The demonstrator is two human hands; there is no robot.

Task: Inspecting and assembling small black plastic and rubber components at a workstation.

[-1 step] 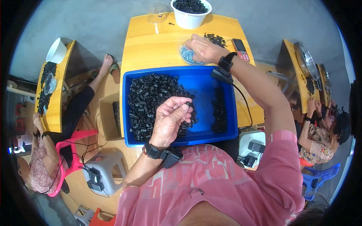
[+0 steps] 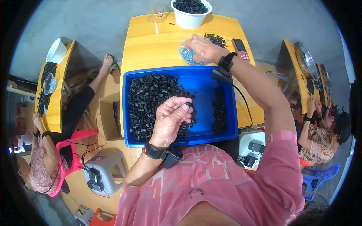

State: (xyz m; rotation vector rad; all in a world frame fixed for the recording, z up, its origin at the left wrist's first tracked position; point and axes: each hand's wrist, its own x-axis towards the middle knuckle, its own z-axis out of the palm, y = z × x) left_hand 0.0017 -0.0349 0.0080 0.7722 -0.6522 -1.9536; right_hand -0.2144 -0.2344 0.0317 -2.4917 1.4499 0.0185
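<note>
My left hand (image 2: 171, 116) is over the blue tray (image 2: 181, 141), its thumb and forefinger pinching a small black plastic part (image 2: 188, 104). Beneath it, a heap of similar black parts (image 2: 149, 98) fills the tray's left side, and a narrower dark pile (image 2: 219, 111) lies along the right wall. Beyond the tray, my right hand (image 2: 203, 49) reaches down into a round clear dish (image 2: 181, 56) of small bluish-silver screws (image 2: 187, 54). Its fingers are curled together, and the fingertips are mostly hidden, so anything between them cannot be made out.
Loose black pieces (image 2: 215, 39) and a keypad phone (image 2: 240, 49) lie right of the dish. At the table's far edge stand a white tub (image 2: 188, 19) of black parts and a clear container (image 2: 157, 16). A cable hangs from my right wrist. Other people work at tables on both sides.
</note>
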